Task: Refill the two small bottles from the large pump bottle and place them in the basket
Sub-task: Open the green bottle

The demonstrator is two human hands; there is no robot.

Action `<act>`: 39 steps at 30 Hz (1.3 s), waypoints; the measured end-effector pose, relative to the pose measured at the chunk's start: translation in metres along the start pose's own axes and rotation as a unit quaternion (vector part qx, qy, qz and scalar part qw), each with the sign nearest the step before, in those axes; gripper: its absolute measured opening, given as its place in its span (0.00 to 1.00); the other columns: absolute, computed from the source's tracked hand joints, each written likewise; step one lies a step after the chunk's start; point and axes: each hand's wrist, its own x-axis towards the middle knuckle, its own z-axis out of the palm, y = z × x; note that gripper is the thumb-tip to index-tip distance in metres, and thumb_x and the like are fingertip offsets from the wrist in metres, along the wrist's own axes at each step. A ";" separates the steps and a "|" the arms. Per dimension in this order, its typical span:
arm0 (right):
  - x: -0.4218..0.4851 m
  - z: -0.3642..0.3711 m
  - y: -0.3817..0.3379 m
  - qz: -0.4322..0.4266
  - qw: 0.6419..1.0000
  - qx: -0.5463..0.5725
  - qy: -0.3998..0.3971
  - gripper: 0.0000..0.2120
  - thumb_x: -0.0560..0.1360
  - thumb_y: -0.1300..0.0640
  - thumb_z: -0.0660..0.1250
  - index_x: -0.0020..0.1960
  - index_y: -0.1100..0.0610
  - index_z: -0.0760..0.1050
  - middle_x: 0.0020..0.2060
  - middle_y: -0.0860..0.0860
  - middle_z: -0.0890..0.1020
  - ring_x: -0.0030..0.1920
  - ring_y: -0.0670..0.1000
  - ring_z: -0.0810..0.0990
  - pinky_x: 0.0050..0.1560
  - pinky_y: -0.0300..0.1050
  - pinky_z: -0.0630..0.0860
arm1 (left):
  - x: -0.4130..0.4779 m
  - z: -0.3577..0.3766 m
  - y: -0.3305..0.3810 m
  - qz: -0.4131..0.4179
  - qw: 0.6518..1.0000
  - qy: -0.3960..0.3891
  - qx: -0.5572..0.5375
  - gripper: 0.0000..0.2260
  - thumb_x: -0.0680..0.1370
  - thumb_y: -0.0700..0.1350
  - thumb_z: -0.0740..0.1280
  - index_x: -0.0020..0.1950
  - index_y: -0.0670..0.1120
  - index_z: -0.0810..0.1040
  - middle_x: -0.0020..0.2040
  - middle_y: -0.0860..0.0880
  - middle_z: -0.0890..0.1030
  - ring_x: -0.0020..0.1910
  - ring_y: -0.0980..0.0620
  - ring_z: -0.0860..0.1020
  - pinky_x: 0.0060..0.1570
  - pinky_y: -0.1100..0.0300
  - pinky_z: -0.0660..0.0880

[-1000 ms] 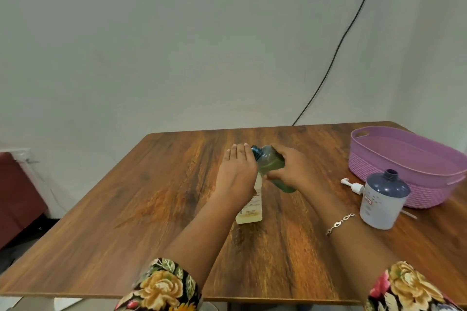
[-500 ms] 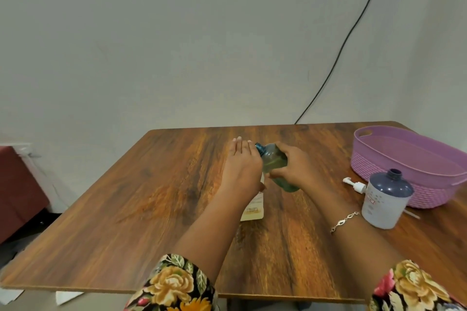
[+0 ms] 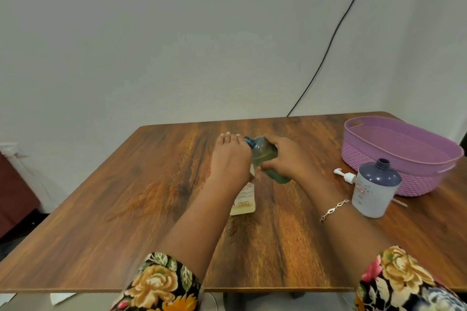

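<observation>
Two small bottles sit mid-table between the hands. The right hand (image 3: 285, 158) is curled round the green bottle (image 3: 264, 153), which is tilted with its open blue neck towards the left hand (image 3: 228, 159). That hand lies over the top of the pale bottle (image 3: 243, 203), fingers stretched forward; whether the thumb pinches it underneath I cannot tell. Both bottles look like light, thin plastic that would give under a squeeze. The green one seems part full, so it is best held round the middle and kept neck-up to avoid a spill. Any soap on the outside would make it slippery. The big bottle (image 3: 374, 189) stands uncapped to the right, its pump (image 3: 345, 176) lying just beside it, and it probably needs a full grip round the body. The purple basket (image 3: 409, 184) is behind it. The wooden table (image 3: 126, 197) is smooth and flat. It stands against a plain white wall (image 3: 177, 45) with a black cable (image 3: 336, 33) running down.
</observation>
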 end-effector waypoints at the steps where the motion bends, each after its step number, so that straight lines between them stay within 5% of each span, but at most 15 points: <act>1: 0.000 -0.001 0.000 -0.001 1.000 -0.004 -0.001 0.39 0.64 0.57 0.76 0.71 0.53 0.63 0.64 0.52 0.73 0.61 0.53 0.72 0.55 0.44 0.69 | 0.000 0.000 -0.001 0.000 1.000 0.001 -0.003 0.45 0.70 0.58 0.70 0.75 0.36 0.53 0.74 0.39 0.60 0.74 0.43 0.56 0.73 0.52 0.48; 17: -0.002 0.000 -0.002 0.000 1.000 -0.006 0.000 0.39 0.65 0.57 0.75 0.71 0.54 0.61 0.65 0.52 0.71 0.62 0.53 0.71 0.57 0.44 0.69 | 0.000 -0.006 0.002 -0.007 1.000 -0.029 0.008 0.46 0.70 0.58 0.71 0.75 0.37 0.51 0.75 0.40 0.58 0.75 0.43 0.54 0.73 0.51 0.50; 24: 0.003 -0.005 -0.006 -0.007 1.000 -0.001 0.010 0.38 0.64 0.57 0.76 0.70 0.53 0.64 0.63 0.52 0.73 0.59 0.52 0.73 0.50 0.41 0.68 | 0.006 -0.023 -0.006 0.019 0.999 -0.041 0.022 0.37 0.68 0.58 0.73 0.70 0.40 0.66 0.67 0.44 0.71 0.67 0.46 0.68 0.65 0.53 0.66; 39: 0.005 0.001 0.000 0.008 1.000 0.019 0.004 0.39 0.64 0.56 0.76 0.71 0.54 0.62 0.64 0.53 0.72 0.61 0.53 0.72 0.55 0.43 0.69 | 0.005 -0.009 0.001 -0.012 1.000 -0.014 0.012 0.45 0.70 0.59 0.71 0.75 0.38 0.52 0.75 0.40 0.57 0.75 0.43 0.54 0.73 0.51 0.50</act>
